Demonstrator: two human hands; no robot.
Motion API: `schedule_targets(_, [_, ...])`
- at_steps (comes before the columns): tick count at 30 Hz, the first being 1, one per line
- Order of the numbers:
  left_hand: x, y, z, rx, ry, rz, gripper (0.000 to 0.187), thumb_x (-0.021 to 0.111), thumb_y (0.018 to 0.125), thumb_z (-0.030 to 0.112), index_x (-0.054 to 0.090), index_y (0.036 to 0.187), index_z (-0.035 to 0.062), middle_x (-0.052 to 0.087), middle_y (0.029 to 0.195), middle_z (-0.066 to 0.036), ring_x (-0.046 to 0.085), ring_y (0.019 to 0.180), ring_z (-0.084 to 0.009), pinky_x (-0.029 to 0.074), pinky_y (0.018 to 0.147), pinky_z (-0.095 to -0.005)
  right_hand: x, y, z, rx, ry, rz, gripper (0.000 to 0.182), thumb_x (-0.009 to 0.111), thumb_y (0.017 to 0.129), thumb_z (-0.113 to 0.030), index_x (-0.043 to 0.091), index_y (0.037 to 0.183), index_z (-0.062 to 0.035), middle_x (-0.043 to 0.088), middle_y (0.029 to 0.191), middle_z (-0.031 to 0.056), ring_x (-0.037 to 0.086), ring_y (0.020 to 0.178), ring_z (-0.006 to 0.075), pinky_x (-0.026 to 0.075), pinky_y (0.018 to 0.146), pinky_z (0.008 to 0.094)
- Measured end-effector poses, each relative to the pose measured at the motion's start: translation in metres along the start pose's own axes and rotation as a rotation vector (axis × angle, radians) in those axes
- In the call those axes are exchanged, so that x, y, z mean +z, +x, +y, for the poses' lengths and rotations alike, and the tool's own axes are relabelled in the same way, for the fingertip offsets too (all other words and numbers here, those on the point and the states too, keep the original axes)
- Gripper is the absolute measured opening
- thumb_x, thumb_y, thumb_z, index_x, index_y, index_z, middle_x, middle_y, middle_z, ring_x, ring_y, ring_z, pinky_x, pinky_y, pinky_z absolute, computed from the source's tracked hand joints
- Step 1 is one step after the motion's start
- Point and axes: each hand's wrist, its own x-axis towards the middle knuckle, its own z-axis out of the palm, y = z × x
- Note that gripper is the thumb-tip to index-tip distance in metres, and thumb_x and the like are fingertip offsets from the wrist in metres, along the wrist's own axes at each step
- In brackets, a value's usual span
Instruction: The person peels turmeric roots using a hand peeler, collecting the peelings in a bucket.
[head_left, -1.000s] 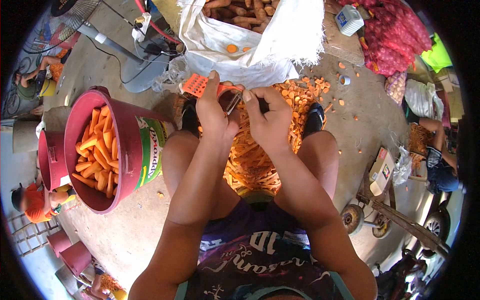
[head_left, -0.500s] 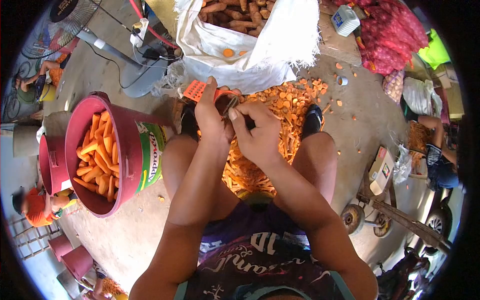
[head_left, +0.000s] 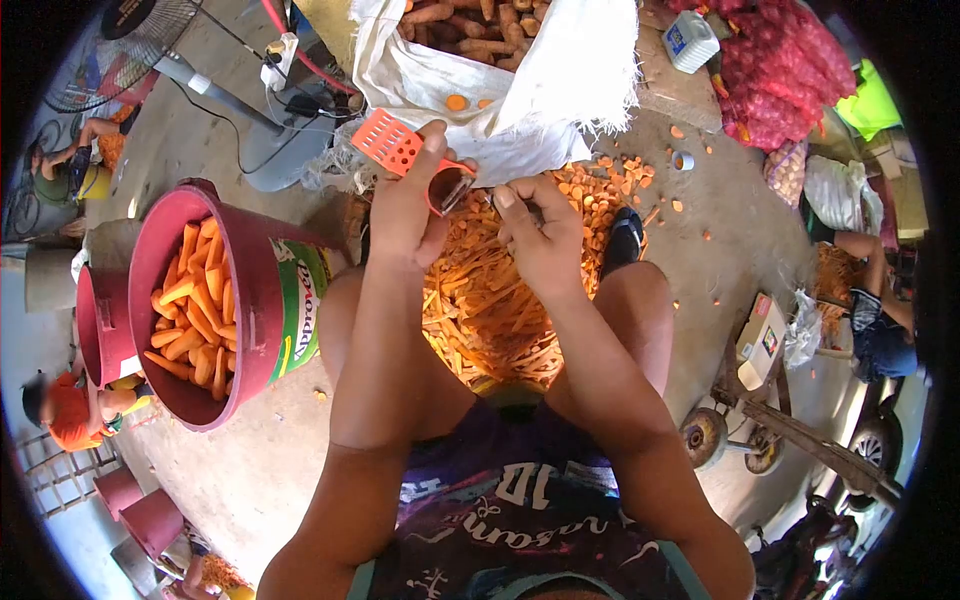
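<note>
My left hand (head_left: 402, 215) is closed round an orange plastic peeler (head_left: 383, 142). Slots and round holes pierce its flat part, which sticks up past my thumb, and its curved end with a metal blade faces right. A short gap separates it from my right hand (head_left: 547, 238), whose thumb and fingers are pinched together; whatever they hold is too small to make out. Below both hands, between my legs, lies a heap of carrot peelings (head_left: 490, 310), with cut carrot slices (head_left: 598, 190) at its far side.
Peeled carrots (head_left: 195, 315) fill a maroon tub (head_left: 262, 330) on the left. Ahead stands a white sack (head_left: 590, 70) of unpeeled carrots (head_left: 470, 28). A fan (head_left: 215, 90) is at upper left, red mesh sacks (head_left: 780, 75) at upper right, and a wheeled cart (head_left: 790, 430) at right.
My hands have moved apart: the left with the peeler slightly left, the right to the right. The peeler's curved end and blade now show more plainly.
</note>
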Motion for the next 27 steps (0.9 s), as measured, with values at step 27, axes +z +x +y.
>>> schedule_targets(27, [-0.003,0.004,-0.013,0.238,-0.374,-0.266,0.049,0.048,0.103,0.045,0.055,0.134,0.0066,0.053,0.072,-0.006,0.055,0.073,-0.0229,0.053,0.074,-0.0473,0.014,0.000,-0.005,-0.455,-0.262,0.087,0.013,0.073,0.092,-0.003,0.060,0.090,-0.0013,0.061,0.093,0.0122,0.058,0.077,0.0243,0.049,0.071,0.0357])
